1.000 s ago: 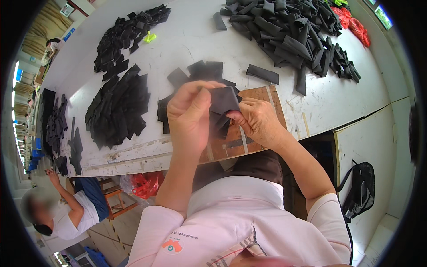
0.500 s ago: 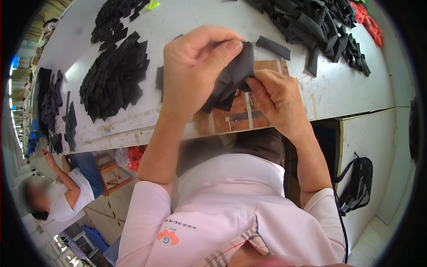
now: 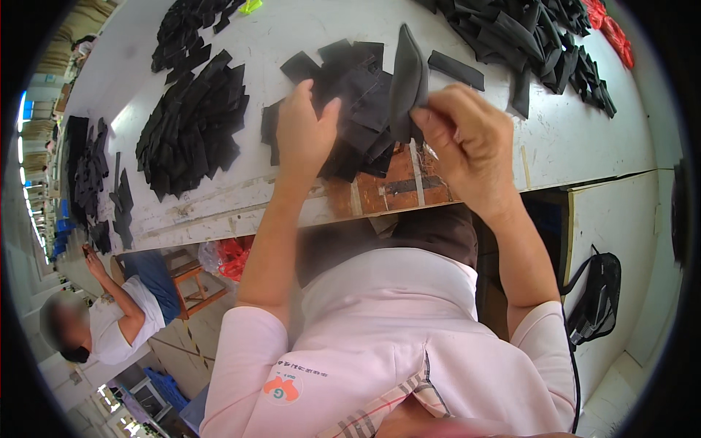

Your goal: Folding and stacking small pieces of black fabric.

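Pinched at its lower end between the thumb and fingers of my right hand (image 3: pixel 471 146) is a black fabric piece (image 3: pixel 409 84), which stands up tilted over the table. My left hand (image 3: pixel 307 131) holds nothing; its thumb and fingers are apart. It hovers at the left side of a loose pile of black fabric pieces (image 3: pixel 358 95) lying right in front of me. A single flat black strip (image 3: pixel 456 69) lies on the table just beyond my right hand.
The white table (image 3: pixel 263 44) carries a fanned black pile (image 3: pixel 193 131) at left and a large black heap (image 3: pixel 504 44) at far right, beside red plastic (image 3: pixel 610 33). A brown taped patch (image 3: pixel 401 186) marks the near edge. Another person (image 3: pixel 124 314) sits at lower left.
My left hand has let go of the fabric piece, opened, and moved slightly left and down. My right hand now holds the piece alone, and the pile behind it shows more.
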Motion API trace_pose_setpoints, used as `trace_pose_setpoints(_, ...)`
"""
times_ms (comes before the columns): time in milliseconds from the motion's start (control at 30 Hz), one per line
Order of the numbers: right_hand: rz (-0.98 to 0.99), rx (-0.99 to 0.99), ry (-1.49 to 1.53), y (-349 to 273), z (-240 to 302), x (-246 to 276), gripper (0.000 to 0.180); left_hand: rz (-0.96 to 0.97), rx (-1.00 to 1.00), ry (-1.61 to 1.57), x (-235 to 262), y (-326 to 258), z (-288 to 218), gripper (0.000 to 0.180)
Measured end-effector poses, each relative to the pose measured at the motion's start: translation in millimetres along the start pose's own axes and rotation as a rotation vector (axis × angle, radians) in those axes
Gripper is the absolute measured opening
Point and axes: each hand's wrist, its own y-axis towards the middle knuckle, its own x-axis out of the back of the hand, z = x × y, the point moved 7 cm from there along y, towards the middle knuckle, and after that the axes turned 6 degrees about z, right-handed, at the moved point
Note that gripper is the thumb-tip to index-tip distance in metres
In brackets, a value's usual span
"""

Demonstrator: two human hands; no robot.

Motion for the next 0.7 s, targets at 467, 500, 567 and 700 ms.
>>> trace_pose_setpoints(467,-0.021,0.16,-0.074,-23,23,-1,0.012,-0.054,-0.101,-0.212,51,-9,-7,0.004)
trace_pose_setpoints(500,-0.097,0.325,-0.1,-27,35,-9,0.021,-0.006,-0.203,-0.177,54,-10,-16,0.004)
trace_pose_setpoints(567,-0.071,0.378,-0.132,-22,51,-25,0.023,0.062,-0.354,-0.128,48,-7,-24,0.005)
trace_pose_setpoints(700,0.021,0.415,-0.213,-15,54,-46,0.029,0.157,-0.56,-0.139,45,-17,-50,0.01)
